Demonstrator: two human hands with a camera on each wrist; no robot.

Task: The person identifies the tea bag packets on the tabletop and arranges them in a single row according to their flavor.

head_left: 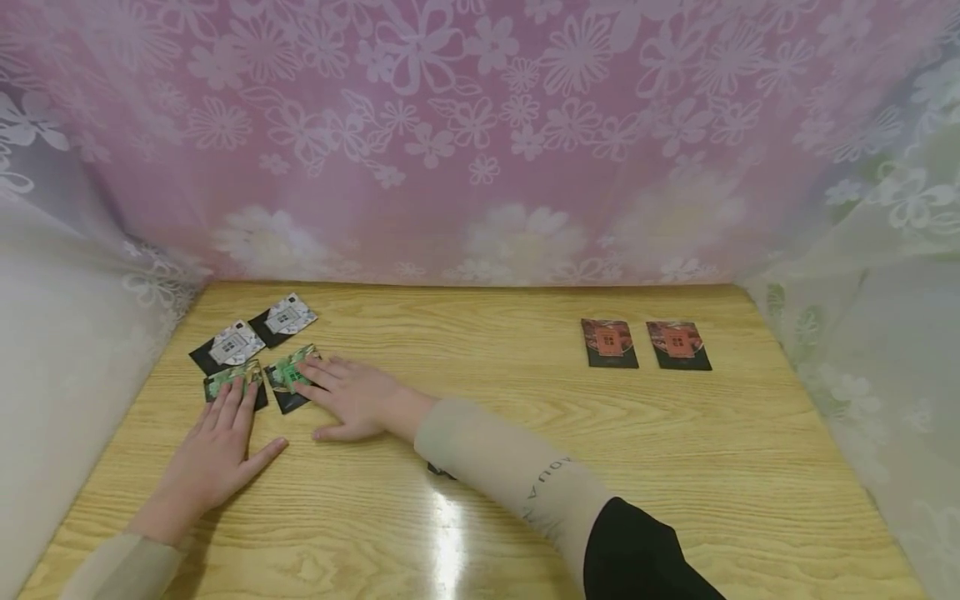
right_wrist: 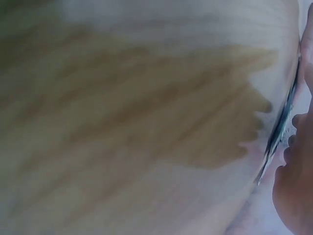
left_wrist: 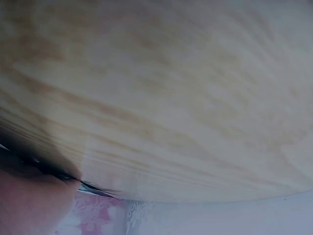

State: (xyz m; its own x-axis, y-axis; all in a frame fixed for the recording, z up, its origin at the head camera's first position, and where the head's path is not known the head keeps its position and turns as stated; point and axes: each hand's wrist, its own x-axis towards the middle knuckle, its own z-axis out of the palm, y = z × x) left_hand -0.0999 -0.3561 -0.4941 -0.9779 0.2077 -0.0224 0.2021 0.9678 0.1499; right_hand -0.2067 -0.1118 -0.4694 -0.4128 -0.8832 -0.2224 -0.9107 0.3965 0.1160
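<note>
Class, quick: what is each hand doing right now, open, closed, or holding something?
Left hand: open, flat fingers resting on a green packet.
Right hand: open, fingers touching the other green packet.

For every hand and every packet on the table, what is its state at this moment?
left hand: flat, fingers straight, fingertips on the left green packet
right hand: flat, fingers straight, resting on the right green packet
two white packets: lying flat, untouched
two red packets: lying flat side by side, untouched
</note>
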